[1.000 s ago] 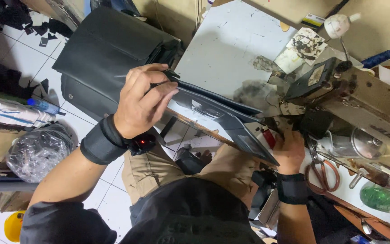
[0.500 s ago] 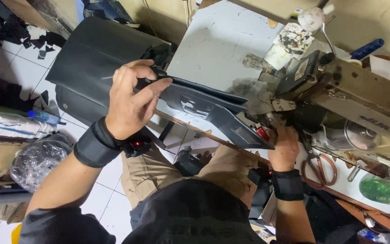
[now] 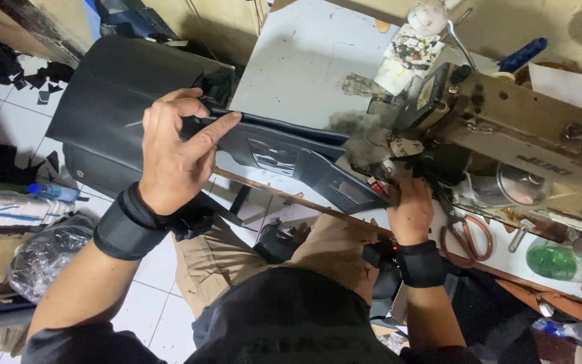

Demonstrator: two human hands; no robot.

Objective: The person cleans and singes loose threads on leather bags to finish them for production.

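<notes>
My left hand [image 3: 173,152] grips the top edge of a long black bag panel [image 3: 277,152], thumb and fingers pinching it near its left end. The panel runs rightward to the needle area of an old beige sewing machine [image 3: 527,145]. My right hand [image 3: 409,209] presses the panel's right end down at the machine's foot, fingers curled over the material. Both wrists wear black bands. A larger black leather piece [image 3: 112,101] hangs off the table's left side behind my left hand.
The white table top [image 3: 304,61] is worn and stained. Orange-handled scissors [image 3: 466,236] lie right of my right hand, beside a green bottle [image 3: 550,259]. A blue-handled tool [image 3: 523,54] lies behind the machine. Black scraps [image 3: 8,74] and plastic bags [image 3: 45,253] litter the tiled floor.
My left hand has shifted along the panel's top edge with the index finger stretching out. My right hand stays at the machine's foot. The view has moved a little.
</notes>
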